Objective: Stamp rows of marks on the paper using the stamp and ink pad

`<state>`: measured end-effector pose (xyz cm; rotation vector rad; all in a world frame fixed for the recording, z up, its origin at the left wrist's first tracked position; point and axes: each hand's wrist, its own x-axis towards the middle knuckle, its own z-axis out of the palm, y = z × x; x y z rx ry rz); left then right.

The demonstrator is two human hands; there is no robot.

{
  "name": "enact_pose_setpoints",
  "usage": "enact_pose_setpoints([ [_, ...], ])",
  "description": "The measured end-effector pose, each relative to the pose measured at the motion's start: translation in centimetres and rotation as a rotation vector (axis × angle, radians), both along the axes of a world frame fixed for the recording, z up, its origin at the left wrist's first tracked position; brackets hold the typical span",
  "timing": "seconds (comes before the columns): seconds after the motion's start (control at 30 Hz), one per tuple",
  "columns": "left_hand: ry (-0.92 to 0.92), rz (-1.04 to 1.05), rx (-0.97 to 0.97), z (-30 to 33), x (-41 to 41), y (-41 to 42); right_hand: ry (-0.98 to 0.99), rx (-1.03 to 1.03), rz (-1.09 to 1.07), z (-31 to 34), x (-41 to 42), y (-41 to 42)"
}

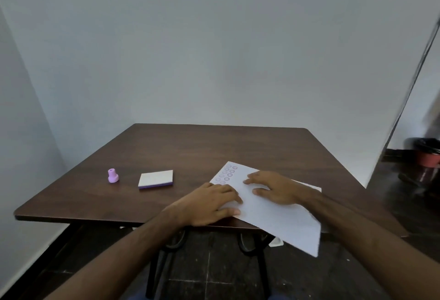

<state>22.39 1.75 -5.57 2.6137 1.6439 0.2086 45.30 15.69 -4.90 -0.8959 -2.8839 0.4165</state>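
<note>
While both hands lie flat on the paper (pixel 269 216), fingers are spread and released, nothing grasped. Left hand (pixel 209 204) presses the sheet's left edge, thumb along the near side; right hand (pixel 276 187) rests palm-down mid-sheet, fingertips pointing left. Paper sits skewed at the table's (pixel 190 152) front right, its near corner hanging past the edge. Circular stamped marks (pixel 227 174) in short rows fill the far-left corner of the sheet, just beyond the left hand. Purple stamp (pixel 113 175) stands upright, well left of the paper, untouched. Ink pad (pixel 156 179), white top with purple base, lies between stamp and paper, closed as far as visible.
</note>
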Motion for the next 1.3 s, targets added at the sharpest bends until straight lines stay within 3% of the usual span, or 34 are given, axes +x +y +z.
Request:
enact_pose_setpoints([
  [0.3, 0.223, 0.333, -0.098, 1.1, -3.1, 5.0, -0.156, 0.158, -0.221, -1.8, -3.5, 1.3],
  [0.6, 0.105, 0.423, -0.165, -0.6, -7.4, 14.7, -0.021, 0.259, -0.371, -3.7, -9.0, 8.1],
  [0.87, 0.01, 0.378, -0.166, -2.3, -9.8, 20.9, -0.036, 0.28, -0.442, -3.9, -11.2, 13.1],
  [1.2, 0.007, 0.409, -0.25, 0.6, -9.2, 20.2, -0.296, 0.007, -0.403, 1.2, -11.9, 13.1],
  [1.3, 0.064, 0.426, -0.22, 3.3, -8.7, 20.6, -0.28, -0.057, -0.391, 3.9, -11.8, 13.7],
])
